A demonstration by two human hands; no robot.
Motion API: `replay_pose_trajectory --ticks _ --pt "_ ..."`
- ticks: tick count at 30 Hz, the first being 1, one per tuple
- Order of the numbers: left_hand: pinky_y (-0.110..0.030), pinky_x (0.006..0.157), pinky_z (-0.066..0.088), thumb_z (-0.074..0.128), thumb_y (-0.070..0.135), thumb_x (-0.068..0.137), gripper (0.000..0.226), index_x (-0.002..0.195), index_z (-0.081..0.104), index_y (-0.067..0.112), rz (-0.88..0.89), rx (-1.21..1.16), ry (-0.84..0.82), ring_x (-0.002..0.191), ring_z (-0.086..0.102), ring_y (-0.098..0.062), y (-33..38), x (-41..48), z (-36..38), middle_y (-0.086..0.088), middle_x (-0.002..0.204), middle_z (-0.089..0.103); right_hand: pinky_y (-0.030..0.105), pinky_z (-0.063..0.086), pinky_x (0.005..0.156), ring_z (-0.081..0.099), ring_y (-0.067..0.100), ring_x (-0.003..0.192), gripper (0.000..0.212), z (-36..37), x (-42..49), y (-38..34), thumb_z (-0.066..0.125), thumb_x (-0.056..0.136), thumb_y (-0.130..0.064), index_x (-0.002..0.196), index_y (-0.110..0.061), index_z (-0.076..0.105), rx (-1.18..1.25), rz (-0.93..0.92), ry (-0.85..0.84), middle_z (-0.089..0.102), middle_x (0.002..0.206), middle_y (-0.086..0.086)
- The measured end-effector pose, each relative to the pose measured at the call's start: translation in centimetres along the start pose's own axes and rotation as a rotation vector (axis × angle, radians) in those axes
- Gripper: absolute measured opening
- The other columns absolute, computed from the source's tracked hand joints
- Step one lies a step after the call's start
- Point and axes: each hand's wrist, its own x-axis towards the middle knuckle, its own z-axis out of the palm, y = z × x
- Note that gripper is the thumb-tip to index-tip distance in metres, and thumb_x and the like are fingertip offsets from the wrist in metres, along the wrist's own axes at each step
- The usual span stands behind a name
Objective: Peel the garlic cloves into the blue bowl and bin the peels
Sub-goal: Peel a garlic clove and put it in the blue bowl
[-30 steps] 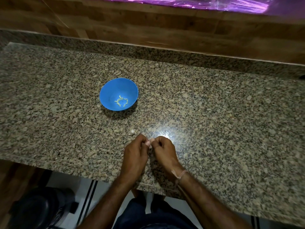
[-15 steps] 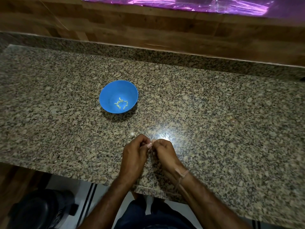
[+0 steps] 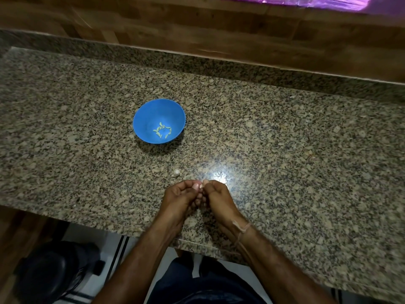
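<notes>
Two hands are pinching a garlic clove together near the front edge of the granite counter.

Nearest the camera, a dark bin (image 3: 46, 275) is sitting on the floor, below the counter (image 3: 285, 150) and to the left of the forearms. Above the counter's front edge, the left hand (image 3: 179, 199) and right hand (image 3: 219, 198) are meeting fingertip to fingertip, both curled and closing on a small pale garlic clove (image 3: 199, 187) held between them; a thin band (image 3: 242, 229) is circling the right wrist. Just beyond the hands and slightly left, a loose pale piece (image 3: 176, 172) is lying on the counter; whether it is a clove or peel cannot be told. Farther back and to the left of the hands, the blue bowl (image 3: 144, 119) is standing upright, holding several peeled cloves (image 3: 162, 132) at its bottom. Beyond the bowl, a wooden wall (image 3: 197, 29) is rising behind the counter.
</notes>
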Motion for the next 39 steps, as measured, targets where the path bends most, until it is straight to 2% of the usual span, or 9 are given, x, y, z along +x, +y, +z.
replay_pose_trajectory --ticks 5,11,17,20,23,27,30,34,39 --pt "-0.023 0.064 0.056 0.067 0.001 0.096 0.011 0.105 0.073 0.005 0.024 0.042 0.008 0.066 0.065 -0.011 0.1 0.0 0.0 -0.012 0.085 0.075 0.032 0.048 0.064 0.06 0.013 0.068 0.03 -0.2 0.5 0.3 0.044 0.111 -0.024 0.097 -0.007 0.064 -0.156 -0.054 0.037 0.067 0.077 0.005" --pt "-0.027 0.063 0.045 0.058 0.003 0.102 0.015 0.103 0.073 0.008 -0.002 0.026 0.017 0.061 0.056 -0.01 -0.3 0.2 0.0 -0.007 0.076 0.067 0.016 0.047 0.054 0.059 -0.003 0.059 0.028 -0.2 0.3 0.5 0.045 0.112 -0.022 0.108 0.002 0.06 -0.235 -0.128 0.031 0.069 0.083 -0.002" --pt "-0.022 0.061 0.052 0.059 0.007 0.103 0.016 0.102 0.075 0.009 0.128 0.191 0.129 0.069 0.062 -0.01 -0.6 0.5 -0.2 -0.008 0.08 0.071 0.029 0.04 0.059 0.048 0.011 0.068 0.03 -0.3 0.5 1.0 0.048 0.111 -0.028 0.097 -0.003 0.056 -0.386 -0.251 0.082 0.058 0.079 0.001" --pt "-0.022 0.061 0.053 0.061 0.007 0.102 0.015 0.099 0.075 0.011 0.178 0.241 0.171 0.072 0.062 -0.013 -0.7 0.6 -0.3 -0.01 0.082 0.071 0.023 0.036 0.057 0.043 0.007 0.064 0.029 -0.6 0.6 0.8 0.052 0.109 -0.027 0.094 -0.003 0.057 -0.4 -0.274 0.093 0.053 0.075 -0.002" --pt "-0.025 0.063 0.053 0.063 0.007 0.1 0.015 0.096 0.076 0.015 0.197 0.257 0.202 0.072 0.063 -0.014 -0.8 0.5 -0.4 -0.009 0.083 0.073 0.015 0.041 0.059 0.052 0.002 0.064 0.018 -1.0 0.6 1.2 0.059 0.106 -0.02 0.093 -0.008 0.063 -0.418 -0.321 0.14 0.063 0.079 -0.003" --pt "-0.027 0.072 0.06 0.065 0.008 0.099 0.015 0.095 0.075 0.018 0.23 0.326 0.215 0.081 0.073 -0.014 -0.8 0.6 -0.4 -0.004 0.089 0.077 0.013 0.053 0.069 0.068 0.006 0.082 0.005 -1.1 0.4 1.2 0.068 0.1 -0.01 0.102 -0.013 0.071 -0.379 -0.366 0.124 0.073 0.093 -0.004" --pt "-0.028 0.072 0.062 0.067 0.009 0.098 0.009 0.1 0.073 0.014 0.24 0.311 0.198 0.084 0.076 -0.017 -0.8 0.5 -0.3 -0.005 0.091 0.078 0.02 0.058 0.071 0.071 0.009 0.084 0.004 -0.9 0.3 1.0 0.077 0.094 -0.016 0.096 -0.013 0.073 -0.352 -0.402 0.113 0.075 0.089 -0.004" --pt "-0.03 0.072 0.06 0.069 0.015 0.098 0.005 0.095 0.073 0.015 0.291 0.427 0.222 0.08 0.073 -0.017 -0.9 0.6 -0.6 -0.001 0.085 0.076 0.014 0.054 0.067 0.071 0.006 0.076 0.006 -1.0 0.6 0.9 0.078 0.092 -0.012 0.088 -0.012 0.075 -0.36 -0.402 0.158 0.075 0.081 -0.004" --pt "-0.014 0.063 0.049 0.068 0.013 0.097 0.009 0.089 0.07 0.015 0.522 0.663 0.223 0.078 0.065 -0.006 -0.8 0.1 -1.0 0.006 0.082 0.071 0.04 0.064 0.075 0.074 0.02 0.079 0.008 -1.1 0.7 1.0 0.077 0.093 -0.018 0.086 -0.014 0.076 -0.314 -0.311 0.118 0.076 0.08 0.002"
